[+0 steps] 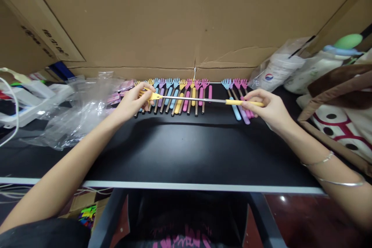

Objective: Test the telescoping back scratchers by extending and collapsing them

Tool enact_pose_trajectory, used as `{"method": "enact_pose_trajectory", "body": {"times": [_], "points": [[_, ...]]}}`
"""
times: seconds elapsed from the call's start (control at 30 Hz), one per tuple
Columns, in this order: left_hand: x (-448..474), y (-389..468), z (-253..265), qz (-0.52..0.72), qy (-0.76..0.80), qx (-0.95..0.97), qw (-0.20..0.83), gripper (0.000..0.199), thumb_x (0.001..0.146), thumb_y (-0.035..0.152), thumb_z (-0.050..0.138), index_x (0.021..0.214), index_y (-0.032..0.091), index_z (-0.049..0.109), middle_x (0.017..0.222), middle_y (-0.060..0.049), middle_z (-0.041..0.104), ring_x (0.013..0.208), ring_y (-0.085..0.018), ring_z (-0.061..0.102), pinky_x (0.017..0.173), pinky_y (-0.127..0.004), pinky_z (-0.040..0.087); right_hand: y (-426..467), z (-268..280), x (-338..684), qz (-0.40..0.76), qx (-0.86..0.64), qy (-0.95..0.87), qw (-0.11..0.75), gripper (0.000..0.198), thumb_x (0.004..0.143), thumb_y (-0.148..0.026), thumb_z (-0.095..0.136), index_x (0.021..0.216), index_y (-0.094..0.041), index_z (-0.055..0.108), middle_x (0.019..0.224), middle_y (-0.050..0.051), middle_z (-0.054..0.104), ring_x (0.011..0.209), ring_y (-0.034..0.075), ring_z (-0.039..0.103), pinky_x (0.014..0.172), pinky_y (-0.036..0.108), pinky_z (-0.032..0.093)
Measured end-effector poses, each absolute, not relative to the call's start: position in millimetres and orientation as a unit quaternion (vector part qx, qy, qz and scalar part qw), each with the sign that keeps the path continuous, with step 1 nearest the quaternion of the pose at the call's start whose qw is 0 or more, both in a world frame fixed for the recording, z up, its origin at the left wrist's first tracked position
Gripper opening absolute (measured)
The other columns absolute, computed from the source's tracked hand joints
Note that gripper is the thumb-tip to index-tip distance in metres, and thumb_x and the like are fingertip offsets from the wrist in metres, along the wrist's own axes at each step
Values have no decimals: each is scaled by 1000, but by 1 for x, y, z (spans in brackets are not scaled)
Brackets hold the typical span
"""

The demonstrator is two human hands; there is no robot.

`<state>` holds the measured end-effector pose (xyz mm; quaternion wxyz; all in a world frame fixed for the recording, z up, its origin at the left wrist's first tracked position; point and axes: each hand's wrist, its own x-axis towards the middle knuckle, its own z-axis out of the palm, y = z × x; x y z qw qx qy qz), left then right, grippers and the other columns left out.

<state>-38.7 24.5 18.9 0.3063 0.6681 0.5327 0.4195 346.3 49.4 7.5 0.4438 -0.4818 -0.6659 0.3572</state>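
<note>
A yellow back scratcher [193,99] with a long metal rod stretches level between my hands, above the black table. My left hand [136,102] is closed around its yellow claw head, which the fingers partly hide. At the other end, my right hand [264,108] pinches the yellow handle. Behind the rod lies a row of back scratcher heads and loose handles [186,100] in blue, purple, yellow and pink. Several back scratchers with long rods and handles [235,102] lie together near my right hand, which covers part of them.
Clear plastic bags [84,112] and a white plastic rack [37,100] are at the left. A cup in a bag [280,71], a bottle [325,66] and a brown-handled bag [337,116] stand at the right. Cardboard [174,19] walls the back; a box [87,209] sits below.
</note>
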Motion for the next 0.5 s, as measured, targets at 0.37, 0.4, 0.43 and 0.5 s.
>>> {"method": "enact_pose_trajectory", "body": {"times": [0.37,0.4,0.43,0.5], "points": [[-31,20,22,428,512,648,368,31,81,46,58,90,18,47,67,1,60,55,-10,58,49,-19,42,53,9,355,469,-404,-624,477,36,69,-42,77,81,-20,50,60,-2,64,35,1,31,40,20,32],[-31,21,22,428,511,650,365,31,81,46,58,91,18,47,67,1,60,55,-10,58,49,-19,42,53,10,355,468,-399,-629,476,35,70,-41,76,81,-21,50,61,-3,64,35,2,31,41,21,33],[-31,21,21,428,510,654,360,31,81,46,58,91,18,47,67,1,60,56,-11,58,49,-19,42,52,10,354,470,-400,-632,469,34,72,-41,75,80,-21,49,61,-3,64,37,2,32,43,22,34],[-31,20,21,429,504,665,345,31,81,45,59,92,19,46,68,1,59,56,-11,58,50,-19,43,50,11,354,474,-410,-635,452,29,75,-41,72,80,-23,49,63,-4,63,39,3,32,45,23,35]]}}
